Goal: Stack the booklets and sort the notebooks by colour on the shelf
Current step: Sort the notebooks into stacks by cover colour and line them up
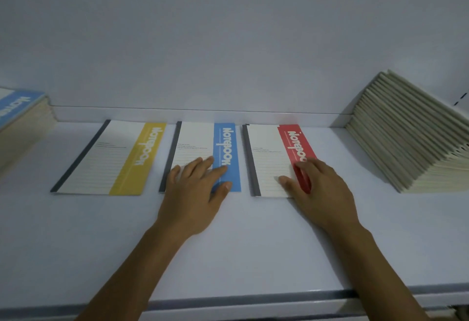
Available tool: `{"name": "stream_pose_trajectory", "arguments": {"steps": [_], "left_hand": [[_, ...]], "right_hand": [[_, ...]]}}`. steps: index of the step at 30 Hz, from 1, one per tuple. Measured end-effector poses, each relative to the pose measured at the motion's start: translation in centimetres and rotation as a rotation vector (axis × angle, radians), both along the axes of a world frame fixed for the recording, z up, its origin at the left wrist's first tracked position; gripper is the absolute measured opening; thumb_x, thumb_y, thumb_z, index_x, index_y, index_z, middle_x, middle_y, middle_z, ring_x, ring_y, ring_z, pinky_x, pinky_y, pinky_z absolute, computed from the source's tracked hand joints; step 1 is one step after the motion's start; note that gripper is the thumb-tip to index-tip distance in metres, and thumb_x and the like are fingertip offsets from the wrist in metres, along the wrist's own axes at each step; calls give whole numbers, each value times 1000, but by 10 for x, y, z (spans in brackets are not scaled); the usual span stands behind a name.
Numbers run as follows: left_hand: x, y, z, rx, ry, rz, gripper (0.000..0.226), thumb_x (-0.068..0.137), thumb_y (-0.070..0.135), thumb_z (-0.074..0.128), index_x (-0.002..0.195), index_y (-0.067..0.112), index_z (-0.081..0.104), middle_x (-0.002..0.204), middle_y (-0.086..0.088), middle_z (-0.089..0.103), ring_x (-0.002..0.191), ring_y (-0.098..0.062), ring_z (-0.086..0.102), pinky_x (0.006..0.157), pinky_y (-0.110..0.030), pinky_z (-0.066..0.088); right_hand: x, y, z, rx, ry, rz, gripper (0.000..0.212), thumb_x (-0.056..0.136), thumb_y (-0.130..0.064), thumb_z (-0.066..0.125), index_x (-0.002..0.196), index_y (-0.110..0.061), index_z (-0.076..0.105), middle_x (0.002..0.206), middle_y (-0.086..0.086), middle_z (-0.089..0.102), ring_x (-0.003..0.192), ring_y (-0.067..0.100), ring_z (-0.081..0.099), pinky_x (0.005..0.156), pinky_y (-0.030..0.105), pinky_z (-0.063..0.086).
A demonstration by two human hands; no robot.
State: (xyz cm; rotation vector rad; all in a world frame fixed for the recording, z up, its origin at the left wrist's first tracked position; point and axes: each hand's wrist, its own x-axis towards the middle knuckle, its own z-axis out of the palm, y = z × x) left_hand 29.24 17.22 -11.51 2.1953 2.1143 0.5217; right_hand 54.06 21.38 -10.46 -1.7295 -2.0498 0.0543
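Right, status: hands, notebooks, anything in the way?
Left hand flat on blue notebook. Right hand rests on red notebook. Yellow notebook untouched. Left stack, right stack stand apart.

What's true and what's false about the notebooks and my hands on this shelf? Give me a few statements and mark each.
The yellow notebook, blue notebook and red notebook lie in a row, left to right. True.
The left hand rests on the yellow notebook. False: it rests on the blue notebook.
The right hand touches the red notebook. True.
The blue notebook lies on the red notebook. False: they lie apart.
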Motion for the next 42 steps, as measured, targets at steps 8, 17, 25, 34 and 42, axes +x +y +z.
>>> {"name": "stream_pose_trajectory", "arguments": {"steps": [8, 17, 25, 34, 42], "left_hand": [[0, -2, 1, -22, -30, -16, 52, 92, 57, 32, 140, 39, 38, 155, 9, 26, 143, -12, 16, 114, -41, 6], [0, -5, 2, 9, -118, -39, 60, 85, 61, 28, 137, 35, 44, 152, 8, 32, 142, -12, 21, 115, -40, 9], [0, -3, 1, 9, -154, -66, 46, 94, 48, 43, 136, 30, 46, 151, 10, 33, 143, -7, 18, 115, -33, 5], [-35, -53, 32, 256, -312, -87, 32, 93, 29, 57, 123, 19, 62, 136, 1, 54, 129, -17, 45, 108, -36, 35], [-164, -119, 46, 382, -282, 53, 29, 92, 32, 50, 110, 19, 69, 125, 3, 63, 119, -16, 54, 102, -31, 39]], "right_hand": [[5, 13, -6, -27, 28, 66, 54, 92, -55, 43, 127, -14, 52, 130, 6, 54, 111, 25, 53, 83, 30, 38], [7, 15, -11, -67, 74, 28, 56, 91, -57, 41, 130, -17, 48, 134, 4, 50, 115, 22, 50, 93, 35, 43], [4, 13, 0, -114, 23, 48, 56, 93, -55, 40, 130, -14, 47, 131, 6, 52, 111, 22, 52, 91, 34, 43], [-88, -31, 25, 50, 310, 102, 45, 93, -42, 52, 130, -16, 52, 141, 7, 47, 129, 24, 43, 102, 30, 32], [-274, -94, 24, -92, 491, 528, 30, 93, -30, 56, 121, -21, 57, 128, -5, 54, 116, 7, 47, 92, 5, 28]]}}
